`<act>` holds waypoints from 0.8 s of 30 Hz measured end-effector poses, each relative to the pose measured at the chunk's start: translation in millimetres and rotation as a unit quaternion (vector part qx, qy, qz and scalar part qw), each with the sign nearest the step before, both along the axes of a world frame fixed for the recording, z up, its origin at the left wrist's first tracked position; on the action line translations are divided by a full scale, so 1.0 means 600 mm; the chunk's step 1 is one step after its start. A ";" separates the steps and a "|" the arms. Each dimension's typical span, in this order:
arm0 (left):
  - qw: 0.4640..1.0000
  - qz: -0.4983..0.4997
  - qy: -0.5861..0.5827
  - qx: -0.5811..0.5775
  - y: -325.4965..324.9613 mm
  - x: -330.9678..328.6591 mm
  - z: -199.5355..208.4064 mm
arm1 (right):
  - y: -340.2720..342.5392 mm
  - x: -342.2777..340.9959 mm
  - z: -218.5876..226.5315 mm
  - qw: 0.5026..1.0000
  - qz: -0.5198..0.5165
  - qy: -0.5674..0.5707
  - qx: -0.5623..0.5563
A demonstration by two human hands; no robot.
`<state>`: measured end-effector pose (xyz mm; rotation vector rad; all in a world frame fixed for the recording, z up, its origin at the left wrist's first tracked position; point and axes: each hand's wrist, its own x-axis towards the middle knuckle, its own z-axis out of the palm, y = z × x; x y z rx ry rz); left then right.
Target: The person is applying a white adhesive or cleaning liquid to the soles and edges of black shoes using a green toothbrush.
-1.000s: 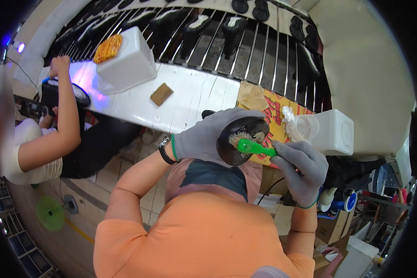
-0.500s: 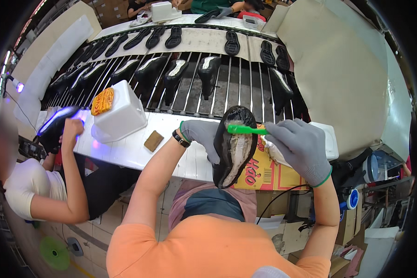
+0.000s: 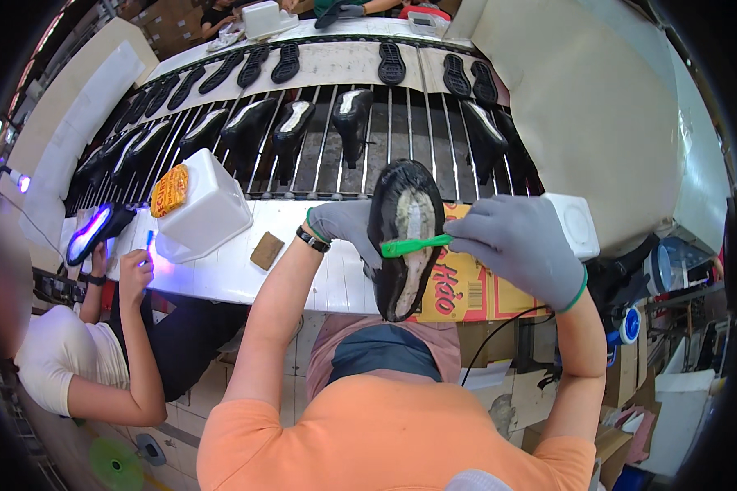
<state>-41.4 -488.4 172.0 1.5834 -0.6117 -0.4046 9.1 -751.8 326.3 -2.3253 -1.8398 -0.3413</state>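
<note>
My left hand (image 3: 345,225), in a grey glove, grips a black shoe (image 3: 404,237) turned sole side up, with a pale patch along its bottom. My right hand (image 3: 522,248), also in a grey glove, holds a green brush (image 3: 413,245) laid across that pale patch. Both hands are raised over the white bench (image 3: 221,282), in front of a yellow cardboard sheet (image 3: 467,290).
A white tub with a yellow label (image 3: 201,209) and a small brown block (image 3: 266,250) sit on the bench. Behind it a barred conveyor (image 3: 385,143) carries several black shoes and soles. A co-worker's hand (image 3: 135,270) at left holds a shoe (image 3: 98,231) under violet light.
I have lifted the shoe and brush from near my lap up to bench height. The view tilted up to show more of the conveyor. The brush now lies across the sole.
</note>
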 end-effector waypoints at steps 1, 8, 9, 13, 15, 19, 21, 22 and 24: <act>0.999 0.015 -0.026 -0.019 0.001 0.000 -0.002 | 0.005 0.011 -0.004 0.997 0.023 0.048 0.062; 0.984 0.062 0.154 -0.064 0.014 -0.012 -0.033 | 0.002 0.077 -0.110 0.948 -0.017 0.235 0.212; 0.977 0.092 0.166 -0.098 0.014 -0.021 -0.042 | -0.005 0.071 -0.133 0.937 -0.010 0.277 0.213; 0.949 0.236 0.172 -0.114 0.010 -0.044 -0.087 | -0.070 0.030 -0.199 0.932 -0.052 0.330 0.138; 0.936 0.302 0.116 -0.142 0.004 -0.054 -0.113 | -0.115 0.012 -0.215 0.897 -0.157 0.394 0.129; 0.870 0.403 0.084 -0.270 -0.055 -0.114 -0.159 | -0.205 0.006 -0.231 0.893 -0.374 0.199 0.152; 0.809 0.393 0.203 -0.388 -0.108 -0.149 -0.176 | -0.212 0.011 -0.256 0.891 -0.425 0.134 0.084; 0.764 0.342 0.253 -0.486 -0.138 -0.162 -0.183 | -0.213 0.013 -0.267 0.878 -0.473 0.076 0.013; 0.717 0.253 0.326 -0.562 -0.171 -0.174 -0.188 | -0.201 0.021 -0.290 0.884 -0.464 0.055 -0.006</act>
